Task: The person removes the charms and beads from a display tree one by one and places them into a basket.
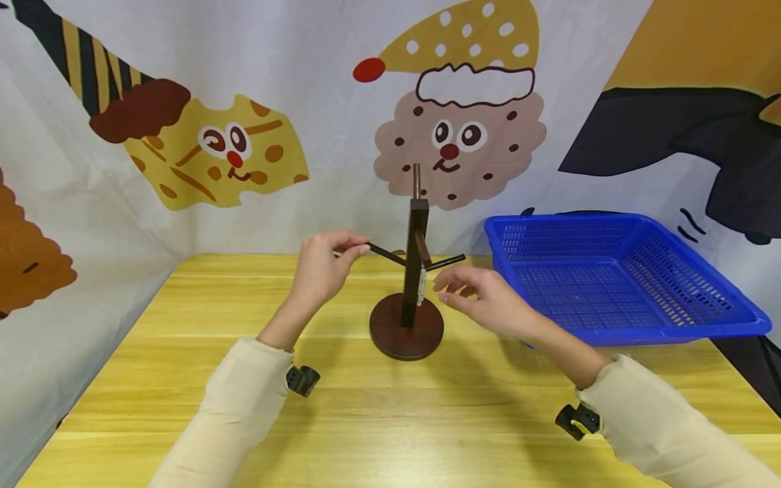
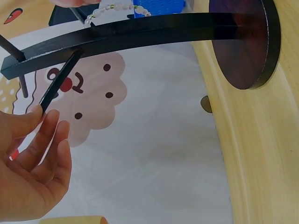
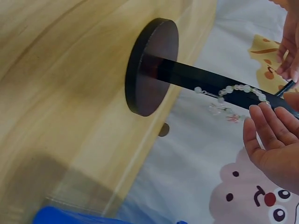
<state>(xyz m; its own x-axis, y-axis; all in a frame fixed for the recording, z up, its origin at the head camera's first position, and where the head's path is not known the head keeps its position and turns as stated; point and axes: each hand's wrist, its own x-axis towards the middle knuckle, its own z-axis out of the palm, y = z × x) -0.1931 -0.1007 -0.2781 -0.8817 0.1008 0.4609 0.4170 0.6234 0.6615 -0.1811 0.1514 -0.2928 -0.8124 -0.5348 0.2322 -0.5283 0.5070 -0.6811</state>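
A dark wooden stand with a round base and side pegs stands upright on the table. My left hand pinches the tip of its left peg between thumb and index finger; the left wrist view shows the other fingers loosely bent. From the right side of the stand hangs a bracelet of pale beads with small charms. Beside it is my right hand, fingers loosely extended, thumb apart. In the right wrist view its fingertips overlap the bracelet's upper end.
A blue plastic basket sits at the right rear of the wooden table. Behind the table hangs a white cloth printed with cartoon biscuits. Dark camera mounts are strapped at both wrists.
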